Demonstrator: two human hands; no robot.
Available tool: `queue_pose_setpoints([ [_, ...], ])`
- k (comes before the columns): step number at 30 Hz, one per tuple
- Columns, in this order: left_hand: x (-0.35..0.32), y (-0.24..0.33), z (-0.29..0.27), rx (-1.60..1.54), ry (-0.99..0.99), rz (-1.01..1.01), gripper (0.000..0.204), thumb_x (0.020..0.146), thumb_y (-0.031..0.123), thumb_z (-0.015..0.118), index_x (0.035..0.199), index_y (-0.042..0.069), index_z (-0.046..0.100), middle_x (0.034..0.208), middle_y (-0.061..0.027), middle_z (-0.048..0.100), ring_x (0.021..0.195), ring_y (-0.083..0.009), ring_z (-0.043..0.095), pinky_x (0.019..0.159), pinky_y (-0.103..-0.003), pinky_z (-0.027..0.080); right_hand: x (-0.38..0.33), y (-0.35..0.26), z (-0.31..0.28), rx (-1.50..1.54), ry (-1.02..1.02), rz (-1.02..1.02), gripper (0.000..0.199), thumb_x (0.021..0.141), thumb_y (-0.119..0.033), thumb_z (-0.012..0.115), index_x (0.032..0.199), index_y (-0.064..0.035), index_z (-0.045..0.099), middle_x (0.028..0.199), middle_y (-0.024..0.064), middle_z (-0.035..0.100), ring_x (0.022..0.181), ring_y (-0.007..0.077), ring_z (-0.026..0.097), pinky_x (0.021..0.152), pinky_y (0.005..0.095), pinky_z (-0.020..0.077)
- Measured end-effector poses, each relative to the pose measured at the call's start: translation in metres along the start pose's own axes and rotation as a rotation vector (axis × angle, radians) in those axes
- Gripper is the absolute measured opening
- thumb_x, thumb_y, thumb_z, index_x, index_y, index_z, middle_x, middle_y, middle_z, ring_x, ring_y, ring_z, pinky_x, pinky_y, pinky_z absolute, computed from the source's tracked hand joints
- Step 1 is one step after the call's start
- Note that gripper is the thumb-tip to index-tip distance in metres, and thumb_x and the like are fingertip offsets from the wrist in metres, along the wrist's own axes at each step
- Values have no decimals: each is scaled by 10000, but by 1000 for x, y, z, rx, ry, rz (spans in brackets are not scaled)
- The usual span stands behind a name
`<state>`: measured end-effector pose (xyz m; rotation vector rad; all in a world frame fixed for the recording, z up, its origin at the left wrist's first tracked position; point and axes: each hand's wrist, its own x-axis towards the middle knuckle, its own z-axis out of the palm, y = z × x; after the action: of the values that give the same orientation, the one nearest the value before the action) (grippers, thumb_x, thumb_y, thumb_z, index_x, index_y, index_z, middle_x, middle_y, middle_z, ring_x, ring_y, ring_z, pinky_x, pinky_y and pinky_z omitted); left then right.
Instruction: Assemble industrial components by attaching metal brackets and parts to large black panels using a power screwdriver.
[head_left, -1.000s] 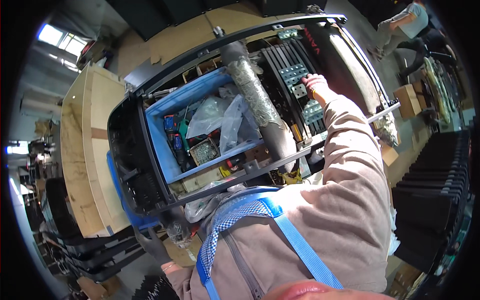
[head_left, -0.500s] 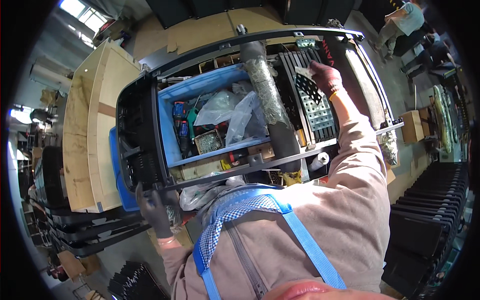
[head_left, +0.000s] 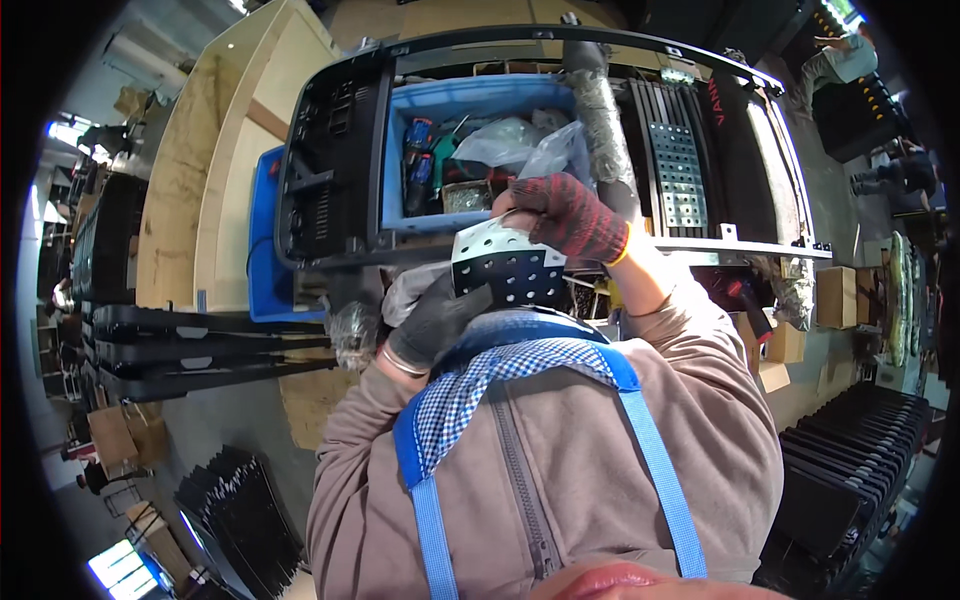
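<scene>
Close in front of my chest is a dotted sheet (head_left: 508, 262), white along its upper part and black below, with rows of round spots or holes. My right hand (head_left: 578, 217), in a red and black knit glove with bare fingertips, is closed on its upper right edge. My left hand (head_left: 440, 318), in a dark grey glove, grips its lower left corner, with some fingers hidden behind it. Beyond my hands lies a large black metal frame (head_left: 345, 247). Inside its right part, a spotted silver strip (head_left: 678, 175) lies among dark bars.
A blue bin (head_left: 425, 100) within the frame holds power drills (head_left: 418, 160), plastic bags (head_left: 497, 143) and a small box of hardware. A wrapped tube (head_left: 603, 120) crosses the frame. At left stands a wooden crate (head_left: 215, 150); stacked black panels (head_left: 850, 470) are at lower right.
My right hand has brought the dotted sheet from the frame's right side to my chest. My left hand has left the frame's near left corner and taken hold of the sheet.
</scene>
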<state>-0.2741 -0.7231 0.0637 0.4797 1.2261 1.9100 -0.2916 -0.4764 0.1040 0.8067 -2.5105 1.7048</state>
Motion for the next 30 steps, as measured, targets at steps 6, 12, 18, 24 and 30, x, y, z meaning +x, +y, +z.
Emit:
queue_pose_setpoints([
  [6,-54,6,-4,611,178,134,470,947,229,572,1322,-22,440,1254,-145,542,1173,-239,533,983,-364,448,10,-11,53,-661,315,-302,178,754,-168,720,917,-112,676,903,63,658,882,256,635,896,424,450],
  [12,-104,-21,-45,1299,277,319,370,979,150,508,1296,-29,444,1205,-136,575,1078,-213,605,905,-333,519,-2,-4,114,-547,197,-170,239,692,-179,751,911,-106,689,920,75,645,871,295,624,877,448,465],
  [18,-131,-13,-46,437,382,61,337,989,113,473,1295,-24,439,1218,-137,562,1078,-192,597,898,-315,530,5,-6,161,-132,74,139,204,705,-168,753,879,-93,677,831,82,609,834,296,622,784,402,494],
  [24,-161,1,-45,256,325,123,350,1002,110,437,1324,-21,400,1225,-130,563,1083,-176,589,919,-308,523,17,-10,192,293,-55,288,195,713,-107,758,804,-57,593,755,52,561,783,251,614,744,365,492],
  [30,-186,-3,-61,-638,394,25,411,1003,225,450,1356,25,383,1254,-166,540,1158,-279,567,959,-430,514,48,-35,203,-390,95,-372,201,756,-76,746,800,-49,552,771,23,567,765,139,581,742,298,481],
])
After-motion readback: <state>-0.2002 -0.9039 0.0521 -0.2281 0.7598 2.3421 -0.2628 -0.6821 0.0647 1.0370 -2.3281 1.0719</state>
